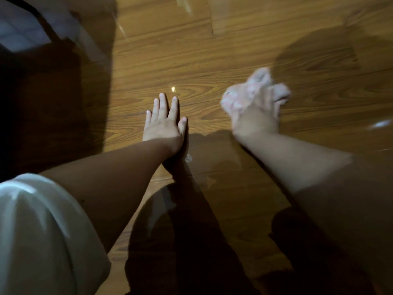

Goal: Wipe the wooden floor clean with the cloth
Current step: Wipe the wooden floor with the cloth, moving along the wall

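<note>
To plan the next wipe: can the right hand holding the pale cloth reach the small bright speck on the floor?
Probably yes. The small bright speck lies on bare wooden floor, with nothing between it and the pale crumpled cloth in the right hand.

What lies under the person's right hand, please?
A crumpled pale pink cloth, gripped by the right hand over the glossy brown wooden floor; the floor beneath it is covered.

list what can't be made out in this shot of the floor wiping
Head view only:
- cloth: motion-blurred, its pattern and edges unreadable.
- right hand gripping it: smeared, single fingers unclear.
- wooden floor: left side lost in deep shadow, any dirt unseen.
- left hand: palm hidden, flat on the floor.
</note>
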Tool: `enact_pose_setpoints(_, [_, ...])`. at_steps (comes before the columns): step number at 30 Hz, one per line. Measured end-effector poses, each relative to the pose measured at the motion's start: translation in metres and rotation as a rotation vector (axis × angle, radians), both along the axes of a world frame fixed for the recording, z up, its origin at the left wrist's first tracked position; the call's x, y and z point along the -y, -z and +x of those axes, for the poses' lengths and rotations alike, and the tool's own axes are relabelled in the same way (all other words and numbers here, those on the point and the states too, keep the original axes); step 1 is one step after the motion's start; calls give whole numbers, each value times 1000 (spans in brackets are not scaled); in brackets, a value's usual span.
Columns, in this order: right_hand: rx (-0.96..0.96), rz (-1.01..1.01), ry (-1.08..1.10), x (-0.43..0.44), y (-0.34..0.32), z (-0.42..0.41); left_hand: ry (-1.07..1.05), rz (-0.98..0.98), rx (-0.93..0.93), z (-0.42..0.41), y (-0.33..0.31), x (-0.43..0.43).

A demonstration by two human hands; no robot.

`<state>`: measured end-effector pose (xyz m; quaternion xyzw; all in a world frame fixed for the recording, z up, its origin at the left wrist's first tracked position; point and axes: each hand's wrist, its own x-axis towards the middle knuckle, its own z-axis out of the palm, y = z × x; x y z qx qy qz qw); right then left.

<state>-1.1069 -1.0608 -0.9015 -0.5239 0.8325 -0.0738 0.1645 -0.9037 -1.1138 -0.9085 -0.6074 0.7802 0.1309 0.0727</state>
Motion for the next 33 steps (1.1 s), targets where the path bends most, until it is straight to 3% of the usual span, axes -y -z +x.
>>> enact_pose_setpoints(3, [80,-86,-617,-32,-1,30,4,12,-62,3,-1,0])
enact_pose_setpoints(5, [57,-101,-798,-48,-5,7,44,17,-104,9,-3,0])
enact_pose_setpoints(7, [-88,-132,-685,-45,-3,-35,76,-5,-106,13,-5,3])
enact_pose_setpoints(11, [-62,-5,180,-41,-8,-83,76,-41,-108,7,1,-11])
enact_pose_setpoints(13, [-11,45,240,-36,-7,-45,20,-61,-84,8,1,-18])
enact_pose_setpoints(15, [0,31,-9,-52,-10,-1,-8,-42,-124,-1,-2,-20])
enact_pose_setpoints(19, [86,-3,-924,-90,-15,5,-81,-14,-222,-1,-6,-17])
enact_pose_setpoints(21, [7,-22,-775,-94,-12,-42,-26,7,-197,-9,-3,-18])
enact_pose_setpoints(24, [-7,37,30,-81,-9,-88,-30,-47,-94,-18,8,-19])
enact_pose_setpoints(26, [-4,63,318,-77,-10,-81,-29,-101,-63,-30,16,-26])
enact_pose_setpoints(28, [37,62,149,-73,-9,-39,-49,-145,-40,-19,14,-25])
enact_pose_setpoints(31, [113,26,-548,-103,-10,-14,-57,-130,-31,-21,11,-26])
enact_pose_setpoints(33, [105,-22,-783,-122,-12,-43,-48,-113,-11,-24,8,-29])
